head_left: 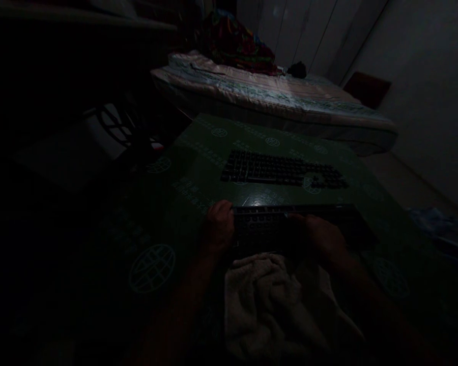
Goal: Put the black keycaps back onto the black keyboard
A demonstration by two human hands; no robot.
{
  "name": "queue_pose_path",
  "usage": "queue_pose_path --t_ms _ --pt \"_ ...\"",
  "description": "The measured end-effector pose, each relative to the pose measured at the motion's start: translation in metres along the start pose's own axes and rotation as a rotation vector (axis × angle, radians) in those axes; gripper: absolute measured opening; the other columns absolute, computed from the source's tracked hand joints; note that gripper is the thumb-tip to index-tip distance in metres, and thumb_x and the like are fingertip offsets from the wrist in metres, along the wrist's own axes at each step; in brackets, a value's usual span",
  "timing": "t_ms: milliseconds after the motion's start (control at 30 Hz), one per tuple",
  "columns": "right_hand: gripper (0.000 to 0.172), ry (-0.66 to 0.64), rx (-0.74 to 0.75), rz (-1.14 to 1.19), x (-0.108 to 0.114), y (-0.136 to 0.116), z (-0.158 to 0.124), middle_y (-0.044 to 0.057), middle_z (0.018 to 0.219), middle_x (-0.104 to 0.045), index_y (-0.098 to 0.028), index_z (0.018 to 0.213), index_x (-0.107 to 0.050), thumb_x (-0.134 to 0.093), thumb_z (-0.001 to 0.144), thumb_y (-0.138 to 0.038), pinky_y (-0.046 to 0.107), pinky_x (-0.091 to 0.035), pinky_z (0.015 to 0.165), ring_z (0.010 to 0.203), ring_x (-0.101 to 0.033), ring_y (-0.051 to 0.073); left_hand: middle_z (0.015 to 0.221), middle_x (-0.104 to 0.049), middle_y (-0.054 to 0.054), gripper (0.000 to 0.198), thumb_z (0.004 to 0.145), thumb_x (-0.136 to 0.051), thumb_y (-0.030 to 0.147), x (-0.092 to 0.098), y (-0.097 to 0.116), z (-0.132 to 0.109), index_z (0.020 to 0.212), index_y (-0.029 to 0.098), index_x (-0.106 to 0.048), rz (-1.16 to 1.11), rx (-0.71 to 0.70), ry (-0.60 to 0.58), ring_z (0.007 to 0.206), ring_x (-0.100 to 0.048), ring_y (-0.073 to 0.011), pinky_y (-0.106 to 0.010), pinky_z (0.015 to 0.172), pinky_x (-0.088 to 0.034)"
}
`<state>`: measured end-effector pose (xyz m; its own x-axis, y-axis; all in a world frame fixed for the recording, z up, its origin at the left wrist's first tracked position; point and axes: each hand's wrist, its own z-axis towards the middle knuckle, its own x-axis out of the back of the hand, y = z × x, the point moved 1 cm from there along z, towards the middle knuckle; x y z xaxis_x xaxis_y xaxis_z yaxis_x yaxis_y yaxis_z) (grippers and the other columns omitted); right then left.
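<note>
A dark keyboard base (259,223) lies in front of me on the green tabletop. My left hand (218,226) is closed around its left end. Over the middle of the base my right hand (320,234) has its fingers drawn together, with a small pale spot at the fingertips; what they hold is too dark to make out. Beyond the base, black keycaps (267,168) are laid out in keyboard order, with a gap toward the right. A crumpled light cloth (267,305) lies on the near side of the base, below my hands.
The green table (191,218) carries printed globe marks and lettering. Behind it stands a bed (282,96) with a red patterned blanket (240,43). A dark spoked wheel shape (116,127) is at left. On the floor at right lies bluish fabric (438,229). The room is very dark.
</note>
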<state>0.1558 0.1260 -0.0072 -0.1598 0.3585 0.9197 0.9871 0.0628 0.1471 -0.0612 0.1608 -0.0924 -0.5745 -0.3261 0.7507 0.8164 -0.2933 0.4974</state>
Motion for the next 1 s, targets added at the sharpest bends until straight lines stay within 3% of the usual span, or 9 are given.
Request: queue_pose_path --t_ms 400,867,1000 --pt "0.045 0.020 0.038 0.029 -0.005 0.018 0.002 0.006 0.109 -0.062 -0.037 0.124 -0.047 -0.041 0.082 -0.024 0.026 -0.041 0.062 0.087 -0.061 0.021 0.098 -0.060 -0.008 0.023 0.084 -0.035 0.017 0.002 0.002 0.000 0.092 0.015 -0.056 -0.016 -0.005 -0.004 0.094 -0.054 -0.0191 -0.035 0.088 -0.044" --pt "0.043 -0.063 0.034 -0.011 0.001 0.011 -0.006 0.009 0.101 -0.065 -0.033 0.123 -0.049 -0.041 0.082 -0.023 0.027 -0.041 0.059 0.084 -0.063 0.023 0.097 -0.061 -0.008 0.022 0.083 -0.037 0.018 0.002 0.003 0.000 0.091 0.015 -0.057 -0.029 0.010 0.024 0.095 -0.055 -0.0195 -0.036 0.088 -0.044" --pt "0.042 -0.024 0.025 -0.003 0.000 0.012 -0.006 0.008 0.098 -0.066 -0.034 0.123 -0.049 -0.038 0.084 -0.023 0.027 -0.040 0.059 0.083 -0.063 0.023 0.097 -0.061 -0.008 0.022 0.083 -0.037 0.018 0.002 0.003 0.000 0.090 0.016 -0.057 -0.024 0.012 0.014 0.093 -0.055 -0.0191 -0.035 0.087 -0.044"
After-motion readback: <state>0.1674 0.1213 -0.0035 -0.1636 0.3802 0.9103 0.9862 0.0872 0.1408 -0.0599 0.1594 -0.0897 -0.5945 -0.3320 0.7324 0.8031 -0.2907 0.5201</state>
